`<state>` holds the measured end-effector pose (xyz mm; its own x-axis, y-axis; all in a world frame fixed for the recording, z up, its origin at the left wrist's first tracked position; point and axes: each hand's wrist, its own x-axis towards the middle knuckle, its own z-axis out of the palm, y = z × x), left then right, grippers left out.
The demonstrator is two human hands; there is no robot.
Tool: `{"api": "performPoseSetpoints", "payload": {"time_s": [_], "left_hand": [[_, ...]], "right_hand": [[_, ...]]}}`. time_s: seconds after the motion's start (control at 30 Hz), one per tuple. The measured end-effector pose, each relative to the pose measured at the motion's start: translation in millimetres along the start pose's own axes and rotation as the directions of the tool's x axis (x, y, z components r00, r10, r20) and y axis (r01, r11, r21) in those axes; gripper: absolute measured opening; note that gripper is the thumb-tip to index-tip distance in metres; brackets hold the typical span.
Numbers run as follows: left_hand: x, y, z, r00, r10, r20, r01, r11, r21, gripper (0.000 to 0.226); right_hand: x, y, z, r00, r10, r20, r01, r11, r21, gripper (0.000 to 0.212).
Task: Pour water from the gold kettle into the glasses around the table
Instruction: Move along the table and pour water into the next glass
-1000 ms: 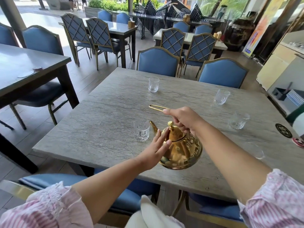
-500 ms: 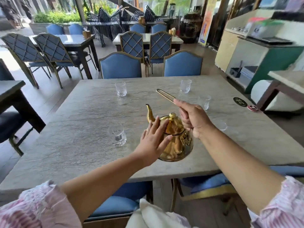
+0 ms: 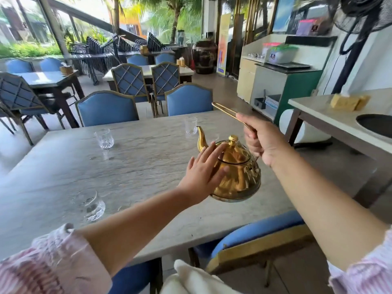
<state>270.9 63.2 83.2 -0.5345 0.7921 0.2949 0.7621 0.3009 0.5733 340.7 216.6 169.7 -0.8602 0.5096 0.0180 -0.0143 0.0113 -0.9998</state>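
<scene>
The gold kettle (image 3: 237, 175) hangs in the air above the grey stone table (image 3: 131, 166), spout pointing away from me. My right hand (image 3: 262, 141) grips its long thin handle. My left hand (image 3: 203, 172) lies flat against the kettle's left side and lid, fingers spread. A clear glass (image 3: 91, 205) stands near me at the left, blurred. A second glass (image 3: 104, 138) stands farther back on the left. A third glass (image 3: 191, 125) stands at the far edge, just beyond the spout. A faint fourth glass shows behind the spout, partly hidden.
Blue chairs (image 3: 107, 109) line the far side and another chair (image 3: 261, 240) sits under the near edge. A second table (image 3: 339, 122) with a black plate stands at the right. A cream and green counter (image 3: 282, 81) is behind it.
My view has swung to the right and closer along the table. The kettle has risen slightly and shifted right, still held the same way by both hands.
</scene>
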Motion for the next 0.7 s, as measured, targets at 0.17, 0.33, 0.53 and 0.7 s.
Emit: {"api": "performPoseSetpoints", "payload": {"time_s": [0.17,0.33,0.53,0.7], "left_hand": [[45,39,53,0.999,-0.003,-0.042,0.003,1.000,-0.016,0.062],[79,77,104,0.997,-0.068,-0.036,0.066,0.997,-0.041,0.058],[106,92,139,0.975,-0.193,0.112,0.208,0.968,-0.142,0.060],[107,77,154,0.953,-0.196,0.230,0.233,0.961,-0.146,0.065]], "right_hand": [[20,-2,-77,0.999,0.012,0.045,-0.008,0.996,-0.086,0.060],[48,6,-140,0.994,0.038,0.105,-0.019,0.984,-0.176,0.059],[83,22,-178,0.972,0.121,0.202,-0.055,0.951,-0.303,0.055],[105,40,-181,0.932,0.190,0.308,-0.055,0.916,-0.397,0.053]]}}
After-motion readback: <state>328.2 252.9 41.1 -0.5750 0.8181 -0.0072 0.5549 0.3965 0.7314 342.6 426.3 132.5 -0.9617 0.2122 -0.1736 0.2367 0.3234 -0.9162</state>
